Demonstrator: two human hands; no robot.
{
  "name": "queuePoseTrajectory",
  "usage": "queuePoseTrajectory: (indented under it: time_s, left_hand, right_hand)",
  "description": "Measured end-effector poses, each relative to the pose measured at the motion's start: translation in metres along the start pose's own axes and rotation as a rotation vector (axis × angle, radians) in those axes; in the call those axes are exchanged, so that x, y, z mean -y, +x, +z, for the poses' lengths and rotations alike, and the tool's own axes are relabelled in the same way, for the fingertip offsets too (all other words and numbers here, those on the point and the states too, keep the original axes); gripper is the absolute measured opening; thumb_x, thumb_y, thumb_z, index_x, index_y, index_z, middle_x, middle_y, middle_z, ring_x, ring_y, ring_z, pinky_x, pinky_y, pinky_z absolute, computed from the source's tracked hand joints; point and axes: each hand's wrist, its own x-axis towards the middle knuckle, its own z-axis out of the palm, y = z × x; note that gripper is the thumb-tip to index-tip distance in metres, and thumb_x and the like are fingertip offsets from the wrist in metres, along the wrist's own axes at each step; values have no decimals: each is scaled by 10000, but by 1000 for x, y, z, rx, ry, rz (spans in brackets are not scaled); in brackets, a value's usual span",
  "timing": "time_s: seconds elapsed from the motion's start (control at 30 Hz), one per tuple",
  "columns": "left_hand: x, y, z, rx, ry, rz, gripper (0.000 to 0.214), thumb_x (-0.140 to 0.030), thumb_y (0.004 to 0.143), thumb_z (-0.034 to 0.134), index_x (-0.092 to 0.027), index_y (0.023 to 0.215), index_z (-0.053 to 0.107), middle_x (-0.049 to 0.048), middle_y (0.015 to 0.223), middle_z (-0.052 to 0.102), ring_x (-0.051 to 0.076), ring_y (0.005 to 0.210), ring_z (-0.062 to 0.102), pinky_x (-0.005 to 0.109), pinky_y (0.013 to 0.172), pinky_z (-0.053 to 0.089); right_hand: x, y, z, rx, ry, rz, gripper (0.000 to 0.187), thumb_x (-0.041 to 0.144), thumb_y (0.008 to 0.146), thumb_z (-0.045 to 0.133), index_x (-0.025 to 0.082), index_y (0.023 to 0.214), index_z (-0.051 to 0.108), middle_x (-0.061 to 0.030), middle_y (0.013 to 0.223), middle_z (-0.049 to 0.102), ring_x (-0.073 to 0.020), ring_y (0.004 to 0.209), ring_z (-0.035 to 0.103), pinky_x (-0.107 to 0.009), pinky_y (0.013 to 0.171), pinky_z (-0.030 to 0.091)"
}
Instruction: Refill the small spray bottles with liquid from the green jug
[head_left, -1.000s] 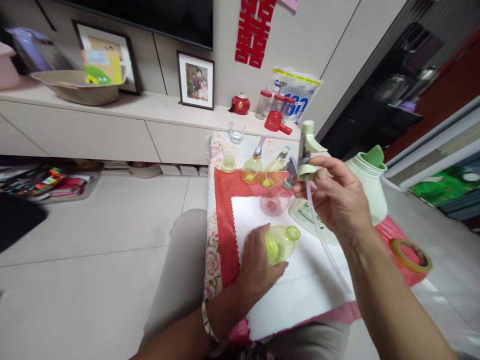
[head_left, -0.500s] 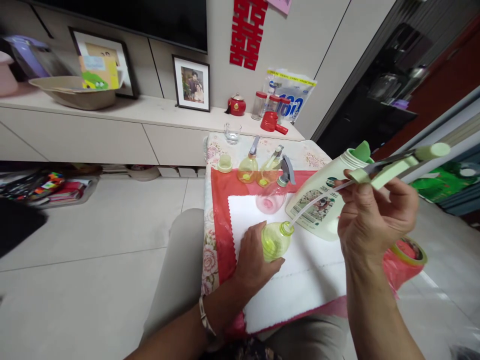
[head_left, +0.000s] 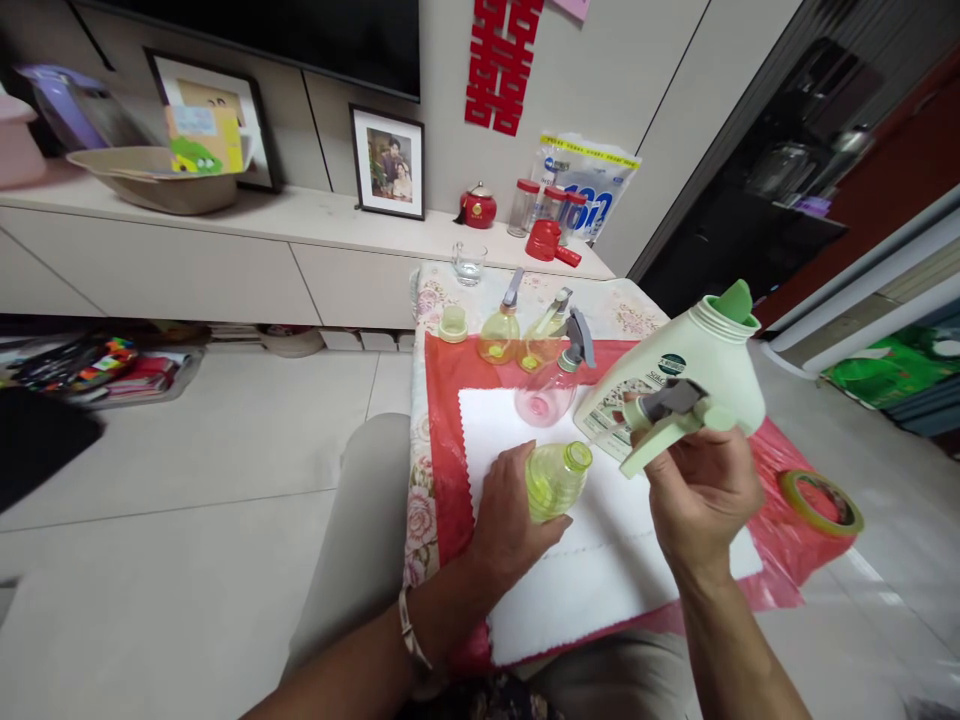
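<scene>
My left hand (head_left: 510, 515) is closed around a small yellow-green bottle (head_left: 553, 480) lying tilted on a white cloth (head_left: 600, 570), its open neck pointing right. My right hand (head_left: 701, 490) grips a pale green trigger sprayer head (head_left: 664, 420) just right of the bottle's neck. The sprayer's thin tube runs from the head into the bottle's mouth.
A large pale green jug (head_left: 675, 380) lies tilted behind my right hand. A pink spray bottle (head_left: 555, 385), two yellow spray bottles (head_left: 501, 335), a small cap (head_left: 453, 323) and a glass (head_left: 469, 263) stand on the red mat (head_left: 446, 420). A tape roll (head_left: 821, 500) sits at right.
My right hand came down and left with the sprayer head, pushing its tube into the bottle's mouth. My left hand kept hold of the bottle.
</scene>
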Motion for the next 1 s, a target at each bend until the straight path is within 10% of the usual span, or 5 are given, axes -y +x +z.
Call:
queuePoseTrajectory:
  time_s: [0.3, 0.67, 1.0]
  left_hand:
    - [-2, 1, -1, -5, -15, 14, 871, -208, 589, 793, -212, 1359, 387, 124, 1299, 555, 341, 1245, 535, 560, 1093, 431]
    - [0, 0, 0, 6, 7, 11, 857, -206, 614, 784, -233, 1361, 366, 112, 1284, 543, 331, 1212, 532, 556, 1049, 441]
    - [-6, 2, -3, 19, 19, 27, 823, -191, 598, 785, -205, 1330, 408, 118, 1259, 558, 326, 1182, 539, 529, 1034, 454]
  right_hand:
    - [3, -36, -8, 119, -12, 340, 285, 122, 754, 776, 201, 973, 612, -53, 1035, 695, -195, 935, 697, -290, 755, 598]
    - [1, -30, 1, 210, 91, 407, 530, 205, 756, 811, 249, 1250, 623, -68, 1159, 683, -184, 1036, 680, -324, 910, 584]
    - [-7, -37, -2, 282, 113, 479, 341, 272, 814, 767, 252, 1149, 707, -80, 1167, 668, -230, 1067, 657, -380, 900, 580]
